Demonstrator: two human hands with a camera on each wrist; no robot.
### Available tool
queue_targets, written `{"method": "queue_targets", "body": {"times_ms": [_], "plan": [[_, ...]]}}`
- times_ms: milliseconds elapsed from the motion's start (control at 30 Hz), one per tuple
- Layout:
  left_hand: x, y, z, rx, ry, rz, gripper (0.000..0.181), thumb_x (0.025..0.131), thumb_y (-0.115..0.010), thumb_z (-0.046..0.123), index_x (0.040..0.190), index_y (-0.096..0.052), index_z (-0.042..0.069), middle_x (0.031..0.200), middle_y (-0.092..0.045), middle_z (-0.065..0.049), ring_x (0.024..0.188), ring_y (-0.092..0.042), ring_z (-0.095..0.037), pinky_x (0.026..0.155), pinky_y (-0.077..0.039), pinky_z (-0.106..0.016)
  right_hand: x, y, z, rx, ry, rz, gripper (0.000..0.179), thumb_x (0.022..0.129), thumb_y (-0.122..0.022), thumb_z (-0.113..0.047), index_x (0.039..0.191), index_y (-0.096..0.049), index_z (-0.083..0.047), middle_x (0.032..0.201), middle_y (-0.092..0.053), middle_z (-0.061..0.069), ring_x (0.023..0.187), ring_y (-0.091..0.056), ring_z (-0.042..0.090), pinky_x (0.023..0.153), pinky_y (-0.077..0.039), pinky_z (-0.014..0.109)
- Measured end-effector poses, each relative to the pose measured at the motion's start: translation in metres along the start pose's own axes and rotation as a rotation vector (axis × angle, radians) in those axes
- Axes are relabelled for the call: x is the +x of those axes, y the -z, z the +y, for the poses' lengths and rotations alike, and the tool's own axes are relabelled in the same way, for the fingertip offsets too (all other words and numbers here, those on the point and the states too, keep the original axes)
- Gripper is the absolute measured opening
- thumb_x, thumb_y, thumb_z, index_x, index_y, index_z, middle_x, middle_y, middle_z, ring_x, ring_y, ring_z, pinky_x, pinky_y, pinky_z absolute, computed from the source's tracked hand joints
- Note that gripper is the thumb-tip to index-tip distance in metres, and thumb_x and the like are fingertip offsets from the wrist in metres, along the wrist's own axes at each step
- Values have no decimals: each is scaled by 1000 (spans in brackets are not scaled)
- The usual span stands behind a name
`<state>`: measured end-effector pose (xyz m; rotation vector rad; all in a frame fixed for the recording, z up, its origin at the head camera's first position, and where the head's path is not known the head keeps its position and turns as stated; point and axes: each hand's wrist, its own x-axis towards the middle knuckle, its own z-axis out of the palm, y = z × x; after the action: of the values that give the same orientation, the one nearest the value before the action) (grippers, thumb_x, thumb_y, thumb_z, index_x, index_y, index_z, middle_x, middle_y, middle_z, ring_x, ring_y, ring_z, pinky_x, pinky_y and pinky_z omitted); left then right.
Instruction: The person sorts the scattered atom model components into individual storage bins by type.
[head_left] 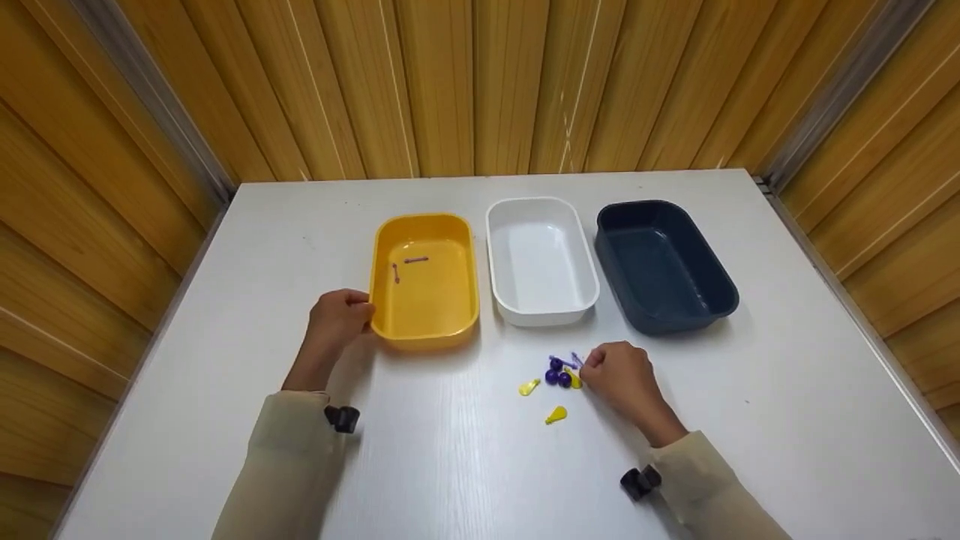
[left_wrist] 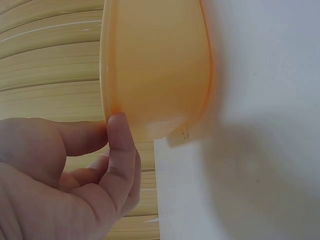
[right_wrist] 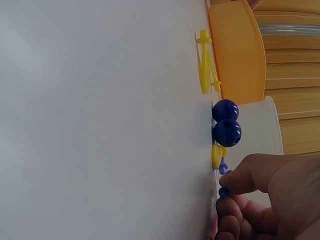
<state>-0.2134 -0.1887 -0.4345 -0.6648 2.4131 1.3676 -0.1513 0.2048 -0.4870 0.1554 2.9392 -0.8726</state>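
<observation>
My left hand (head_left: pixel 337 322) pinches the near left rim of the yellow bin (head_left: pixel 426 342), thumb on one side and fingers on the other in the left wrist view. Two small purple sticks with knobbed ends (head_left: pixel 416 259) lie inside that bin. My right hand (head_left: pixel 621 375) is at the right side of a small pile, its thumb and forefinger pinching a purple stick (right_wrist: pixel 224 192) by its knob; the rest of it is hidden. Beside the fingertips are dark blue beads (head_left: pixel 552 377), another purple stick (head_left: pixel 568 363) and a yellow bulb-shaped piece (head_left: pixel 576 380).
Two more yellow bulb-shaped pieces (head_left: pixel 556 415) lie left of and nearer than the pile. Beyond the pile, a white bin (head_left: pixel 546 318) stands in the middle and a dark blue bin (head_left: pixel 679 325) on the right. Wood-look panels (head_left: pixel 435 90) enclose the white table (head_left: pixel 450 465).
</observation>
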Motion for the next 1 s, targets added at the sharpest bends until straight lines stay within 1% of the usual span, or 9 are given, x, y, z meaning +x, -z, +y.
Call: {"method": "queue_targets", "body": {"times_ms": [133, 267, 367, 600, 767, 900, 1000], "plan": [[0, 0, -1, 10, -19, 0, 33, 102, -55, 16, 134, -60, 6, 125, -63, -13, 102, -63, -24, 96, -56, -33, -1, 0, -3, 44, -13, 4, 10, 77, -66, -9, 69, -71, -11, 69, -67, 0, 71, -59, 18, 64, -45, 28], [-1, 0, -1, 11, -41, 1, 33, 101, -55, 15, 132, -61, 5, 124, -64, -14, 99, -64, -23, 94, -57, -32, -3, 3, -9, 75, 4, 2, 9, 77, -67, -8, 71, -73, -11, 68, -68, -1, 69, -59, 16, 61, -45, 27], [-1, 1, -1, 10, -45, 1, 33, 101, -56, 15, 132, -61, 4, 124, -64, -14, 99, -64, -22, 94, -57, -32, -3, 4, -15, 81, 12, -6, 8, 78, -68, -9, 72, -73, -12, 69, -69, -1, 68, -58, 16, 60, -44, 26], [-3, 2, 0, 10, -32, 1, 34, 102, -56, 17, 134, -60, 6, 124, -63, -13, 100, -62, -23, 96, -56, -32, -2, 4, -26, 102, 7, -5, 5, 79, -68, -11, 75, -72, -11, 69, -67, -1, 70, -58, 16, 60, -44, 26], [-2, 2, 0, 15, -43, 11, 34, 102, -56, 16, 134, -60, 5, 123, -64, -14, 99, -62, -23, 95, -56, -32, 0, 2, -38, 126, 10, 3, 7, 82, -68, -12, 76, -72, -10, 70, -68, 0, 69, -59, 15, 59, -45, 25], [-3, 1, 0, 16, -28, 10, 35, 102, -55, 17, 135, -59, 6, 124, -63, -13, 101, -62, -24, 96, -56, -32, 1, -1, -48, 138, 36, 13, 8, 82, -68, -13, 76, -73, -10, 69, -68, 0, 65, -59, 13, 60, -47, 25], [-3, 1, 0, 10, -31, 9, 35, 102, -55, 16, 135, -59, 5, 124, -63, -14, 101, -61, -24, 96, -56, -33, 1, -4, -56, 143, 63, 24, 7, 81, -69, -12, 75, -72, -11, 69, -67, -1, 65, -59, 13, 62, -47, 26]]}}
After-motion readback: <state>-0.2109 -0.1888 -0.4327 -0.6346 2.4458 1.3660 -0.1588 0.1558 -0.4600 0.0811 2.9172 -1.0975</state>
